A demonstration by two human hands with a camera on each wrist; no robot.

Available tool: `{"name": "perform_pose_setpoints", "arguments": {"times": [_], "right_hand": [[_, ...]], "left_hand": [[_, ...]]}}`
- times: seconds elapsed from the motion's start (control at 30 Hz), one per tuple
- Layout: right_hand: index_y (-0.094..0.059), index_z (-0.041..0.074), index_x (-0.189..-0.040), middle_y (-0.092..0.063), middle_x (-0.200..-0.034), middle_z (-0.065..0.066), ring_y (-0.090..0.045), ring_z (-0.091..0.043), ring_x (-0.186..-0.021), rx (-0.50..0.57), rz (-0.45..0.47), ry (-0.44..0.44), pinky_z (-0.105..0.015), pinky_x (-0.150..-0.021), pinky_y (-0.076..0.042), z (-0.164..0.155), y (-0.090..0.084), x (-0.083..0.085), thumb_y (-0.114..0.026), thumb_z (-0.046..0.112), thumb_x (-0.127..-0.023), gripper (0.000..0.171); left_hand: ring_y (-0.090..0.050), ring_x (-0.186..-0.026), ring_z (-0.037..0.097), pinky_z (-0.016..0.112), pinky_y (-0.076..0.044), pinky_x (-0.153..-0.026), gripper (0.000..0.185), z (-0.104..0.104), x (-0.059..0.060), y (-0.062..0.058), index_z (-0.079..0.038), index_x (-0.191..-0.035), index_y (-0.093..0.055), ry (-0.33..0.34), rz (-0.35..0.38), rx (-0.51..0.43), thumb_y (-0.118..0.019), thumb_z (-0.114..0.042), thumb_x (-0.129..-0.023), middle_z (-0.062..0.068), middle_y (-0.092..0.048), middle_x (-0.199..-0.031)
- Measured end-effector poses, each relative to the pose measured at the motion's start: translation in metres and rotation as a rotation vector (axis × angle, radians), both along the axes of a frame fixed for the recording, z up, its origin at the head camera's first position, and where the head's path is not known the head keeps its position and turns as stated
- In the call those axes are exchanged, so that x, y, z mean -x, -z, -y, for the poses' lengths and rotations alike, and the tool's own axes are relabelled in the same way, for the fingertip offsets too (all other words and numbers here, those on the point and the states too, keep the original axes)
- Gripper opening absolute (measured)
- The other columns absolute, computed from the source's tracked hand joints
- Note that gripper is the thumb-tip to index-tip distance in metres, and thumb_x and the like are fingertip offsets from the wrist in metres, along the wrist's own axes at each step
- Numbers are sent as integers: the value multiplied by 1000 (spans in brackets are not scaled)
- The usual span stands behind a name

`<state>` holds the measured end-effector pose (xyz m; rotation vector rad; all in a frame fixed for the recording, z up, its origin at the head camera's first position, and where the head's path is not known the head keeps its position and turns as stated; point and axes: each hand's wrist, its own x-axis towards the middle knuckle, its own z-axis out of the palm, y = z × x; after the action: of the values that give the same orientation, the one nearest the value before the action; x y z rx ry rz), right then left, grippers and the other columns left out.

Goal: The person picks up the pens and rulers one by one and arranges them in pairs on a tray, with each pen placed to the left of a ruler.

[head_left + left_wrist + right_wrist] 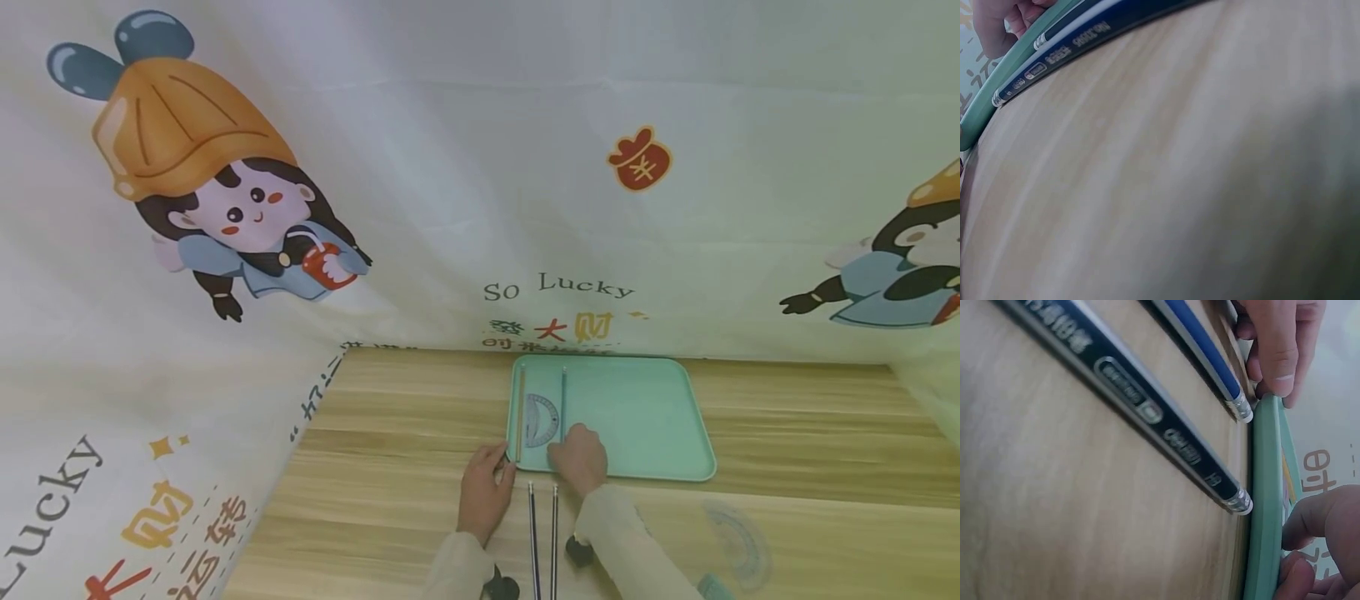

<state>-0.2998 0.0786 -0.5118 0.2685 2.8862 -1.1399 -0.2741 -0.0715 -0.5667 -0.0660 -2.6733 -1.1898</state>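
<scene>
Two pencils (pixel 543 533) lie side by side on the wooden worktop (pixel 787 433) in our head view, their far ends meeting the near edge of the mint-green tray (pixel 645 417). Our left hand (pixel 483 492) rests at the tray's near left corner, fingers loosely curled with the tips at the rim; we cannot tell whether it pinches anything. Our right hand (pixel 577 458) sits over the tray's near edge, fingers bent down onto the tray floor just beside a clear protractor (pixel 542 419). What it grips, if anything, is hidden under the knuckles. A wooden stick (pixel 520 412) lies along the tray's left edge, and a thin dark pencil (pixel 563 404) runs along the protractor's right side. A second protractor (pixel 738 533) lies on the worktop near its front edge, right of our sleeve.

From the left wrist camera, a dark blue pencil (pixel 1054 56) lies against the green tray rim (pixel 997 81), and fingers (pixel 1004 22) curl at the rim in the top corner.

From the right wrist camera, both pencils, one black (pixel 1129 400) and one blue (pixel 1204 350), touch the tray rim (pixel 1265 500) with their metal ends. The left hand's fingers (pixel 1279 347) press against the rim's outer side; the right hand's fingers (pixel 1325 534) curl over it, with nothing visibly between them.
</scene>
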Motion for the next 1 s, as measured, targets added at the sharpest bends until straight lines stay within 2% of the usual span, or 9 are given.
{"name": "perform_pose_setpoints", "arguments": {"times": [0.17,0.47,0.83,1.0], "right_hand": [[-44,11,-60,-40,-50,1,-39,-13,-43,-40,-34,-7,-22,-35,-31,1,9,0,-56,7,-77,21],[-53,3,-69,-47,-53,-3,-44,-16,-45,-50,-53,-4,-24,-35,-35,6,11,0,-55,6,-77,9],[-55,-2,-74,-49,-55,-5,-46,-16,-46,-93,-64,-11,-24,-36,-37,8,8,-2,-56,5,-77,7],[-54,-7,-83,-50,-57,-7,-49,-17,-47,-88,-45,-13,-25,-37,-40,10,6,-4,-55,4,-79,11]], "left_hand": [[-61,-102,17,35,-54,-93,36,0,-1,0,-3,-125,-60,8,32,-23,-60,-20,-92,4,-63,-112],[-61,-101,17,35,-54,-93,35,2,-1,-2,-3,-124,-61,6,-2,-2,-61,-18,-92,5,-64,-111],[-60,-96,14,33,-55,-89,36,2,-1,0,-3,-124,-61,1,-4,-3,-62,-18,-92,3,-64,-109],[-60,-98,15,33,-55,-91,36,2,-1,-2,-2,-124,-60,4,-6,1,-61,-19,-92,4,-64,-109]]}}
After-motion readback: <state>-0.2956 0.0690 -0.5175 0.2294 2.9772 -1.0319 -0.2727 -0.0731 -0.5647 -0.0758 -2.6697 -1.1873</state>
